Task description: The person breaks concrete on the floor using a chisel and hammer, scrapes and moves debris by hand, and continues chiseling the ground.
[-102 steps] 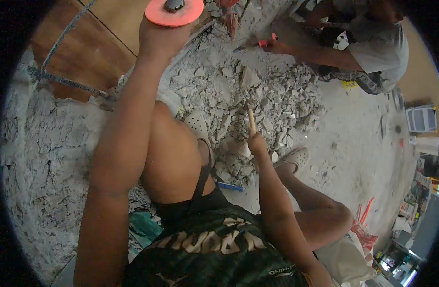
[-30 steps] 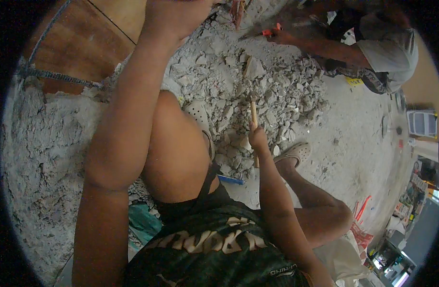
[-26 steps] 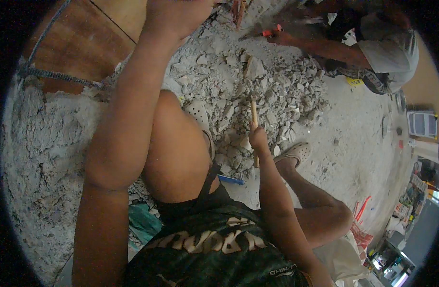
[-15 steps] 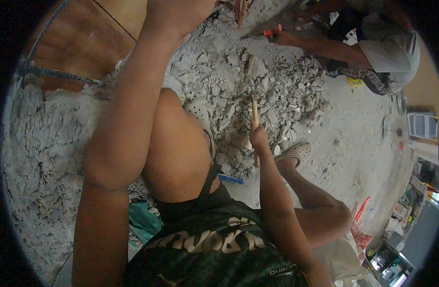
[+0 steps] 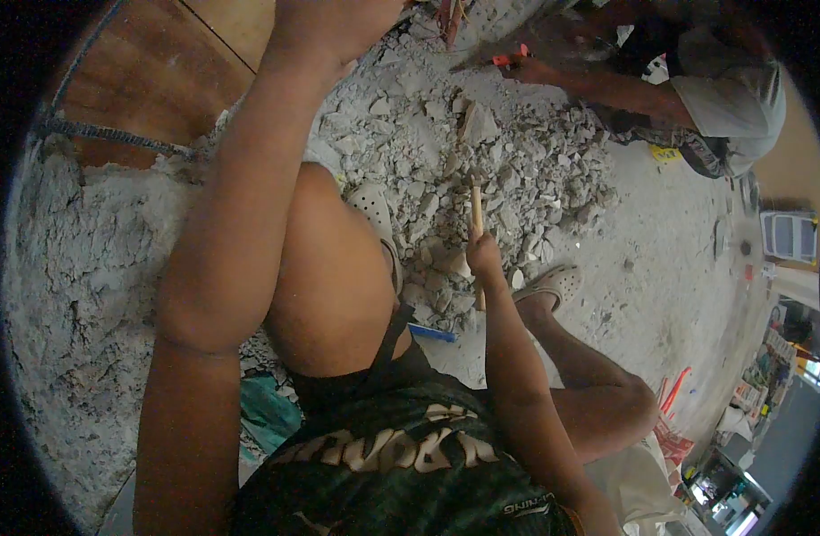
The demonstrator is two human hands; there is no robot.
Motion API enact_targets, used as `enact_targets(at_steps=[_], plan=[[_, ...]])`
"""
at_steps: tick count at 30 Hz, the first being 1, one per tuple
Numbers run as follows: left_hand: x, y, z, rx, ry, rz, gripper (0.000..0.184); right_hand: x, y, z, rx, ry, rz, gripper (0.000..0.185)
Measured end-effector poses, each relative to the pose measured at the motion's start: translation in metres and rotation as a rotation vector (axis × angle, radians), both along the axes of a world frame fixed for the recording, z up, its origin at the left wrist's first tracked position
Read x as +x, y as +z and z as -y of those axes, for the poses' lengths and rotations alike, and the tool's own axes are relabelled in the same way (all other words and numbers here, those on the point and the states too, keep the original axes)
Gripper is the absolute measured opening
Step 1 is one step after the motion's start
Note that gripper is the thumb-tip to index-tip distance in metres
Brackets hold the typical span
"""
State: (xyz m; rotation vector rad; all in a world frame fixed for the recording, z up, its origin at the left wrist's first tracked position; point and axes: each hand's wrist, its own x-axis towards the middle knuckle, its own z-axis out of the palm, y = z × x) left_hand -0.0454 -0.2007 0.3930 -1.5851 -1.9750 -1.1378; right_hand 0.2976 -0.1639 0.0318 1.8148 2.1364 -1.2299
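Note:
My right hand is closed round the pale wooden handle of a hammer. Its dark head end points away from me and lies low over the broken rubble, hard to make out against the grey. At the top edge, my left hand is cut off by the frame, with the forearm raised across my bent knee. The fingers of that hand are out of sight, so what they touch or hold cannot be seen.
A co-worker crouches at the upper right, one hand on a red-orange object. Wooden panels stand at the upper left, beside a rough concrete surface. A blue strip and green cloth lie near me.

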Motion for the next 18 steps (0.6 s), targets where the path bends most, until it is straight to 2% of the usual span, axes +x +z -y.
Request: enact_targets(at_steps=[3,8,12,18], plan=[[0.001,0.001,0.0,-0.003,0.011,-0.062,0.028,-0.001,0.003,0.001,0.008,-0.008,0.01,0.066],[0.006,0.007,0.002,-0.006,-0.052,0.12,0.028,-0.001,0.009,-0.001,0.063,0.055,0.023,0.064],[0.008,0.006,0.001,0.031,-0.017,0.04,0.027,-0.001,0.009,0.0,0.059,0.042,0.018,0.063],[0.011,0.007,0.0,0.066,-0.045,0.179,0.028,0.0,0.003,-0.003,-0.005,0.012,0.031,0.064]])
